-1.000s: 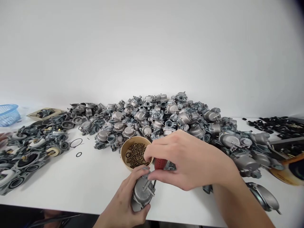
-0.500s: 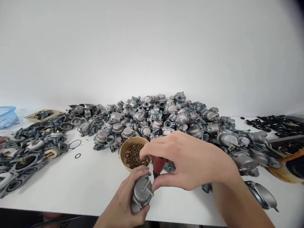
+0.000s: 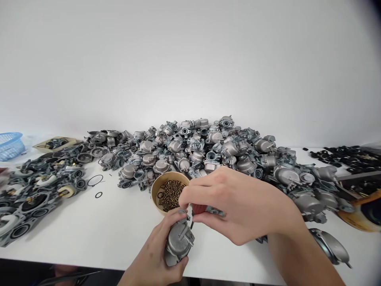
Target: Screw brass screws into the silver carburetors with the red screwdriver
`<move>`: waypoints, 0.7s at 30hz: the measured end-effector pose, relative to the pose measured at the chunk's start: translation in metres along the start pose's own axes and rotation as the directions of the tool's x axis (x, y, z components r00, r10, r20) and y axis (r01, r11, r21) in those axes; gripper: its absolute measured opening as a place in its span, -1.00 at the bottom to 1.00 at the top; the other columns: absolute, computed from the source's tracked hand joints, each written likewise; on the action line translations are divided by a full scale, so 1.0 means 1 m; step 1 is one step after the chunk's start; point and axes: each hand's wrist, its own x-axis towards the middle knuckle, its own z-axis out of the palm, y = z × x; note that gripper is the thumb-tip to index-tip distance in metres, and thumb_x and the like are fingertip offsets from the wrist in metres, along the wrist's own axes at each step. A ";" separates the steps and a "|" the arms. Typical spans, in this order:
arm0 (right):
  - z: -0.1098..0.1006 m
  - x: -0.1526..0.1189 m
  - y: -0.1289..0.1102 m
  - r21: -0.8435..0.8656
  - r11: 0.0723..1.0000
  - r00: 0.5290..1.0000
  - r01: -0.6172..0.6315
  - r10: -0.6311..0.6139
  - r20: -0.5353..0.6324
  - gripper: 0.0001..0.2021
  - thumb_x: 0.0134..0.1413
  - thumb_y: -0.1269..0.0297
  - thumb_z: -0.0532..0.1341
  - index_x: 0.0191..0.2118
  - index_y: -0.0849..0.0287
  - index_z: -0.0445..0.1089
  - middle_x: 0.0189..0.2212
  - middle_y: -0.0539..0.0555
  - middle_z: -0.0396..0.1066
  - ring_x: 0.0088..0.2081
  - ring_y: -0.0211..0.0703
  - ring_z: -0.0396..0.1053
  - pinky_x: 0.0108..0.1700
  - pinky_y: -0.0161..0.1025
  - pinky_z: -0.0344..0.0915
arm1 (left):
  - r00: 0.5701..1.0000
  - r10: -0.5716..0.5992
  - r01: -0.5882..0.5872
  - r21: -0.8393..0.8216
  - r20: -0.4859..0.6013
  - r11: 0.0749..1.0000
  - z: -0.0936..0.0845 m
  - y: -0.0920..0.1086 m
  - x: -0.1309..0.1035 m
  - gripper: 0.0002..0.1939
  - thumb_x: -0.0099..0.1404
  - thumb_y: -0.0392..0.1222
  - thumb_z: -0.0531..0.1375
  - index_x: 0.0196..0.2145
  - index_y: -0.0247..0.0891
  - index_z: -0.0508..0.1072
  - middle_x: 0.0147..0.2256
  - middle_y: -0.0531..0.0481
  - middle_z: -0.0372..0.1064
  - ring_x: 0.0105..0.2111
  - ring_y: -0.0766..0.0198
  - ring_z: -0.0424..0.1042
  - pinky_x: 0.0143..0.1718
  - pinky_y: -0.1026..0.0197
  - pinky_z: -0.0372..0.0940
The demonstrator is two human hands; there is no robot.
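Observation:
A grey metal carburetor (image 3: 179, 239) sits in my left hand (image 3: 151, 254), fingers and thumb wrapped around it, its rounded bowl side facing up. My right hand (image 3: 238, 202) is closed around the red handle of a screwdriver (image 3: 199, 209). The dark shaft points down beside the carburetor's upper right side; I cannot tell whether its tip touches. Just beyond my left hand stands a tan bowl (image 3: 154, 197) of small brass-coloured screws (image 3: 171, 194), partly covered by my right fingers.
A heap of carburetors (image 3: 196, 155) fills the back of the white table (image 3: 119, 230). Opened carburetor bodies (image 3: 38, 198) lie on the left, near a black rubber ring (image 3: 98, 195). Black small parts (image 3: 345, 157) and a yellowish container (image 3: 354, 218) are at the right.
My right hand has lifted slightly from the carburetor and turned, covering more of the red handle and showing the shaft. My left hand holds the carburetor almost where it was.

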 end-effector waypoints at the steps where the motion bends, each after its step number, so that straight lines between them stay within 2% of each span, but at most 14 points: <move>1: 0.000 0.000 0.000 -0.005 1.000 1.000 0.006 -0.006 -0.005 -0.90 0.29 0.43 0.22 -0.11 0.16 0.42 -0.32 -0.09 0.50 -0.42 -0.34 0.28 -0.42 -0.26 0.05 | 1.000 0.001 -0.001 -0.003 0.002 1.000 0.000 0.000 0.000 0.05 0.11 -0.38 0.28 0.50 0.10 0.09 0.42 -0.18 0.28 0.40 -0.30 0.35 0.38 -0.29 0.33; 8: -0.003 0.002 0.000 0.069 0.998 0.998 -0.005 0.001 0.060 -0.82 0.20 0.48 0.27 -0.09 0.17 0.46 -0.32 -0.08 0.55 -0.39 -0.32 0.36 -0.40 -0.27 0.09 | 1.000 0.018 -0.018 -0.006 0.000 1.000 -0.002 0.002 0.003 0.02 0.12 -0.37 0.30 0.48 0.04 0.12 0.40 -0.22 0.32 0.37 -0.30 0.39 0.35 -0.28 0.36; 13: -0.004 0.001 0.001 0.188 0.981 0.995 0.050 -0.066 0.079 -0.80 0.17 0.48 0.32 -0.08 0.18 0.45 -0.33 -0.07 0.57 -0.41 -0.33 0.36 -0.35 -0.31 0.17 | 1.000 0.017 -0.017 0.014 -0.013 1.000 -0.003 0.008 0.006 -0.02 0.09 -0.38 0.30 0.45 0.04 0.19 0.35 -0.18 0.38 0.32 -0.28 0.45 0.33 -0.25 0.41; 21: -0.002 0.003 0.000 0.042 0.999 0.999 -0.010 0.008 0.043 -0.86 0.22 0.48 0.25 -0.12 0.17 0.45 -0.33 -0.06 0.53 -0.40 -0.31 0.32 -0.40 -0.27 0.10 | 1.000 0.005 -0.005 0.030 -0.010 1.000 -0.001 0.000 0.000 0.05 0.08 -0.39 0.30 0.48 0.08 0.12 0.40 -0.18 0.33 0.38 -0.31 0.38 0.36 -0.31 0.36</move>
